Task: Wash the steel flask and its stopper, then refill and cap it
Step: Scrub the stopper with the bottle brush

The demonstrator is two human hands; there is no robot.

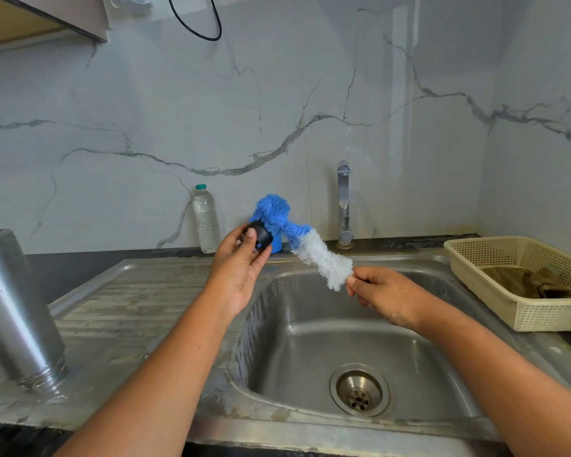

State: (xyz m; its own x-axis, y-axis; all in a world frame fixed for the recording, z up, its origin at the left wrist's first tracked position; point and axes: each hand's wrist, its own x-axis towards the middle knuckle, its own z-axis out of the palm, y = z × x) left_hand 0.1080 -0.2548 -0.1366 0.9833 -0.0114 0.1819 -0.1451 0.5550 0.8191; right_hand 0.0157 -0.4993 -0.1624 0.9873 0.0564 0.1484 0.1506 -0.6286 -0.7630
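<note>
Above the sink (310, 341), the left hand (241, 268) grips the black stopper (262, 235) between thumb and fingers. The right hand (383, 298) pinches the white end of the bottle brush (310, 245), whose blue head lies against the stopper. The steel flask (17, 308) stands threaded end down on the drainboard (139, 291), far left.

Nothing readable shows: no text, label, brand, number or sign. The clear plastic bottle with a teal cap (206, 222), at twelve o'clock behind the sink, carries no legible print. The cylindrical steel flask (17, 311) at nine o'clock shows only plain brushed metal.
</note>
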